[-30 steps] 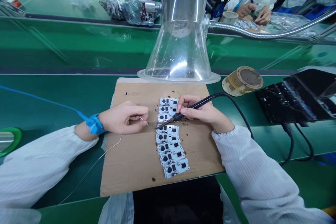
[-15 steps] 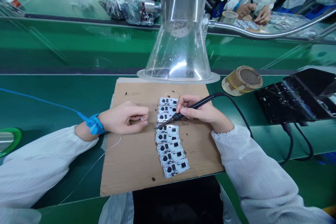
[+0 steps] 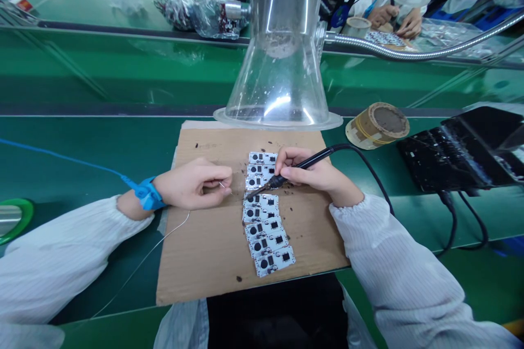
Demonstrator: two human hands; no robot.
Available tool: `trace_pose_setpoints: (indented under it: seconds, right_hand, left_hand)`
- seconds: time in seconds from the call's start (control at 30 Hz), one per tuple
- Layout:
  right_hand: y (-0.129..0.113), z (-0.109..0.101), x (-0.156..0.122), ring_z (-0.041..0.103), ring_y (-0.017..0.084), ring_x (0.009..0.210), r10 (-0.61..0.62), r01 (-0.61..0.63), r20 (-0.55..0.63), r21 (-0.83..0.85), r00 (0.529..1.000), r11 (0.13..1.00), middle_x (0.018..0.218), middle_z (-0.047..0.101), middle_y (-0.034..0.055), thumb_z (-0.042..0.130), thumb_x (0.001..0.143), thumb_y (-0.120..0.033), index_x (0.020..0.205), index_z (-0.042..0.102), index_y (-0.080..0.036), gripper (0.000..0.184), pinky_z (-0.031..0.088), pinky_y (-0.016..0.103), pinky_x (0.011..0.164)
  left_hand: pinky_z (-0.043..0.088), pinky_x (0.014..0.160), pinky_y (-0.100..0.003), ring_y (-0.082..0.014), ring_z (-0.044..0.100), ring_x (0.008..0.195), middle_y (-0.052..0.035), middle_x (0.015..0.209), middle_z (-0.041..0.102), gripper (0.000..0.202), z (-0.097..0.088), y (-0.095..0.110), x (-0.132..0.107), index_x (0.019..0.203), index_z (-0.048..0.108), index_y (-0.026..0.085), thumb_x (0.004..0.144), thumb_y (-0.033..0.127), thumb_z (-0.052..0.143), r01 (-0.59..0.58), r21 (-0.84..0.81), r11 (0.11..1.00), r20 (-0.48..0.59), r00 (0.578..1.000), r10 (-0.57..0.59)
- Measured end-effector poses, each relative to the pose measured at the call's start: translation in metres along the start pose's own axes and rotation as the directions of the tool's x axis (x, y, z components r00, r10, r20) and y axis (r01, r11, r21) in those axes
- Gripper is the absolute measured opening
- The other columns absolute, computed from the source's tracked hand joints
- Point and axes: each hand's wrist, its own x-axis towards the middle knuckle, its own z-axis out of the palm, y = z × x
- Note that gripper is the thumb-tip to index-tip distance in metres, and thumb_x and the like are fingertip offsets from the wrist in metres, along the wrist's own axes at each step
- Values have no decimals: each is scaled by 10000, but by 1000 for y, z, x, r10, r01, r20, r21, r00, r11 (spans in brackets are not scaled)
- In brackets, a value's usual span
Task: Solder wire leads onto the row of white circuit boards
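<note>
A column of several small white circuit boards (image 3: pixel 265 217) lies on a brown cardboard sheet (image 3: pixel 208 245). My right hand (image 3: pixel 311 172) is closed round a black soldering iron (image 3: pixel 286 174), whose tip rests at the left edge of a board near the middle of the column. My left hand (image 3: pixel 192 182) is pinched on a thin solder wire (image 3: pixel 164 237), the wire's end poking out just left of the iron's tip. A blue wrist strap (image 3: pixel 146 193) circles my left wrist.
A clear fume-extraction funnel (image 3: pixel 282 65) stands right behind the cardboard. A roll of tape (image 3: pixel 377 124) and a black tray (image 3: pixel 462 150) sit to the right, with the iron's black cable (image 3: pixel 450 223) looping there. Another person's hands (image 3: pixel 397 19) work across the green conveyor (image 3: pixel 123 71).
The iron's tip has crept slightly to the right and up along the boards' edge. My left hand and the wire have hardly moved.
</note>
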Motion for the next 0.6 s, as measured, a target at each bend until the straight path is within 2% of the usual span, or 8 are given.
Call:
trace_pose_setpoints:
  seconds: [0.27, 0.43, 0.6]
  right_hand:
    - [2, -1, -2, 413, 90, 548, 41, -40, -19, 15, 999, 999, 653, 541, -61, 767, 1014, -490, 963, 704, -169, 330, 274, 235, 508]
    - [0, 0, -1, 433, 89, 578, 8, -8, 10, 23, 1000, 1000, 675, 554, -56, 773, 1014, -468, 959, 704, -162, 318, 310, 230, 539]
    - [-1, 0, -1, 450, 92, 587, 30, -31, 26, 22, 999, 999, 681, 562, -54, 776, 1012, -467, 961, 703, -159, 321, 329, 232, 556]
  left_hand:
    - [236, 502, -263, -106, 262, 515, 107, 612, 292, 224, 0, 0, 0, 841, 471, 235, 1013, 122, 560, 2, -13, 1000, 14, 1000, -2]
    - [250, 510, -256, -101, 276, 518, 108, 618, 304, 218, 0, 0, 0, 847, 484, 230, 1021, 122, 557, -8, -2, 1000, 14, 1000, 8]
    - [256, 509, -253, -98, 297, 517, 104, 624, 338, 211, 0, 0, 0, 850, 491, 228, 1023, 131, 560, -8, 7, 1000, 21, 1000, 8]
